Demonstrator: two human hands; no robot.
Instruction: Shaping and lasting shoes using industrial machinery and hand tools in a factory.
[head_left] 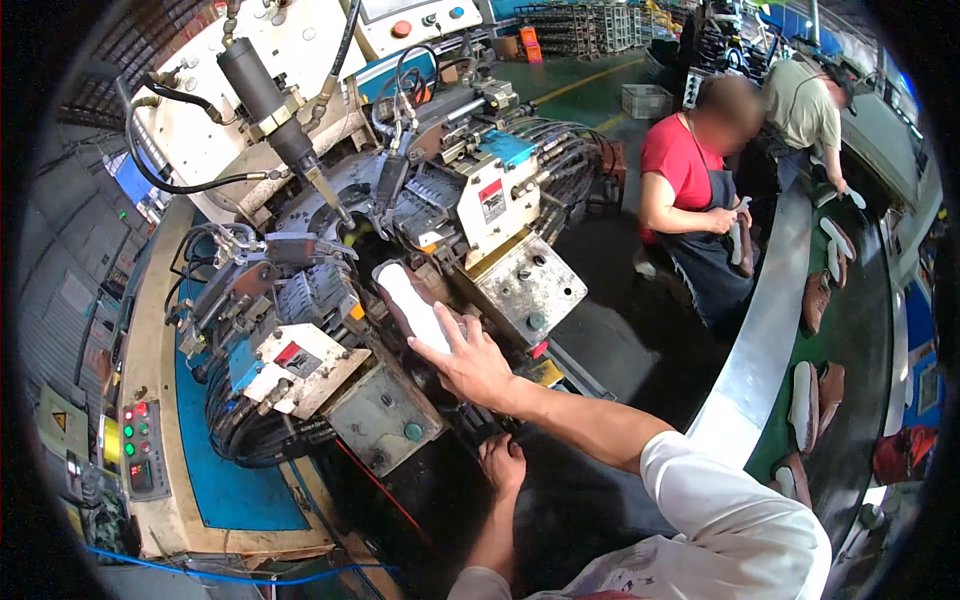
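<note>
A brown shoe with a white sole sits bottom up between the two sides of a large machine, its toe end toward the machine's middle. My right hand grips its near end, fingers and thumb spread over the white sole. Below it, my left hand is low by the machine's front with the fingers curled. What they close on is dark and mostly hidden. A slanted cylinder with a thin rod points down just beyond the shoe.
Metal boxes with knobs flank the shoe, with hoses around them. A button panel stands at left. On the right, a conveyor carries several brown shoes and white soles. Two people work beside it, one in a red shirt.
</note>
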